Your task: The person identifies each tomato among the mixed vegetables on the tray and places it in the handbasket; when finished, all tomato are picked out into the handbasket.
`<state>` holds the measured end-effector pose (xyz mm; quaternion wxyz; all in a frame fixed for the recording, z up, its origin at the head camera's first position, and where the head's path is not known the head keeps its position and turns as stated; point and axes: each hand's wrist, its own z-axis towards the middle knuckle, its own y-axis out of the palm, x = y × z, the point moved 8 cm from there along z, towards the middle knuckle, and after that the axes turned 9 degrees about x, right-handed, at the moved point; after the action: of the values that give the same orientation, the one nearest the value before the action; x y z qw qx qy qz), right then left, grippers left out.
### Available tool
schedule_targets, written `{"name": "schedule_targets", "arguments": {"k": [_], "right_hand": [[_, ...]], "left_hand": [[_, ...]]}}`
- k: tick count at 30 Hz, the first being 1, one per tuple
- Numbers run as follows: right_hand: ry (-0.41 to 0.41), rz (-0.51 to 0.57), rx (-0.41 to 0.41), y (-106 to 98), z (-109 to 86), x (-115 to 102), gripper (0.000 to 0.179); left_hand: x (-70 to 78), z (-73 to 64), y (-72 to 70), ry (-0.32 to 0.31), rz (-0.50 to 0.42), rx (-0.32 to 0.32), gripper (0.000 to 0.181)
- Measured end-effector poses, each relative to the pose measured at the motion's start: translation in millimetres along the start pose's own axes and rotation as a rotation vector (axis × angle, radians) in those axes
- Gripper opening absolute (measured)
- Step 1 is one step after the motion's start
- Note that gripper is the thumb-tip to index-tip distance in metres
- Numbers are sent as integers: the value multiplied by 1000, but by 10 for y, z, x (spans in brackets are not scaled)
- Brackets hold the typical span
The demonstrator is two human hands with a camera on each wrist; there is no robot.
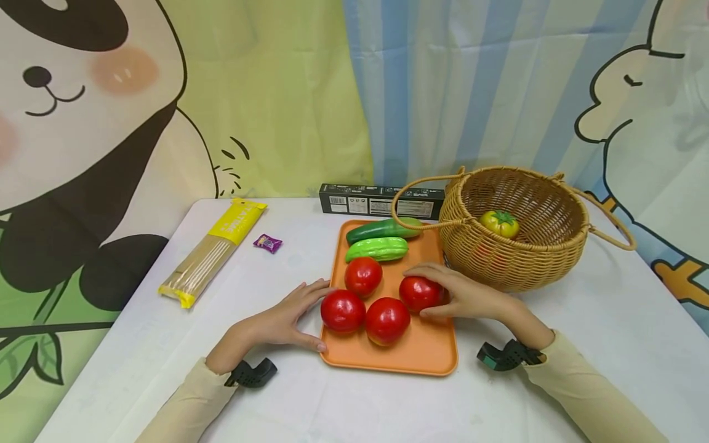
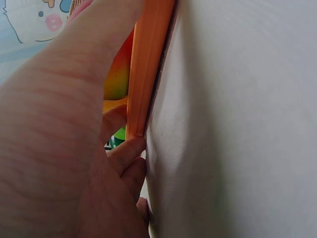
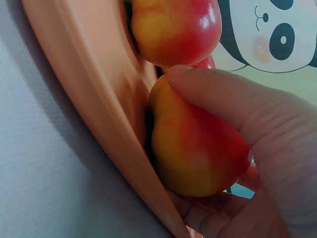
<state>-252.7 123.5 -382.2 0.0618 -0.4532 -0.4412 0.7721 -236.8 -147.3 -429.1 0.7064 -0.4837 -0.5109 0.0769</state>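
Observation:
Several shiny red tomatoes with yellow undersides lie on an orange tray [image 1: 390, 363]. My right hand [image 1: 465, 294] grips the rightmost tomato [image 1: 418, 294], thumb on the near side and fingers over the far side. In the right wrist view this tomato [image 3: 195, 144] sits close over the tray, beside another tomato [image 3: 176, 29]. My left hand [image 1: 282, 317] rests spread at the tray's left edge, its thumb by the near corner. The left wrist view shows its fingers [image 2: 130, 151] touching the tray rim [image 2: 148, 69]. A cucumber [image 1: 382, 230] and a light green bumpy vegetable [image 1: 376, 249] lie at the tray's far end.
A wicker basket [image 1: 512, 261] with looped handles stands right of the tray, holding a yellow tomato [image 1: 500, 224] with a green top. Behind the tray lies a long black box [image 1: 382, 201]. A yellow noodle packet [image 1: 213, 253] and a small purple wrapped candy [image 1: 268, 243] lie left.

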Motion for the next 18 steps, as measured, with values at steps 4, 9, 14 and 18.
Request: {"name": "schedule_targets", "arguments": {"k": [4,9,14,18], "right_hand": [[8,-1,2,5,-1,21,65],[16,7,8,3,-4,35,66],[21,20,21,-18,-5,27,65],[16,18,36,-54,-6,13,65]], "left_hand": [[3,-8,-2,4,-2,2,99],[17,-5,-2,21,-8,6,98],[23,-6,-3,32,-3,7,98],[24,-11,-8,34,-4,8,98]]}}
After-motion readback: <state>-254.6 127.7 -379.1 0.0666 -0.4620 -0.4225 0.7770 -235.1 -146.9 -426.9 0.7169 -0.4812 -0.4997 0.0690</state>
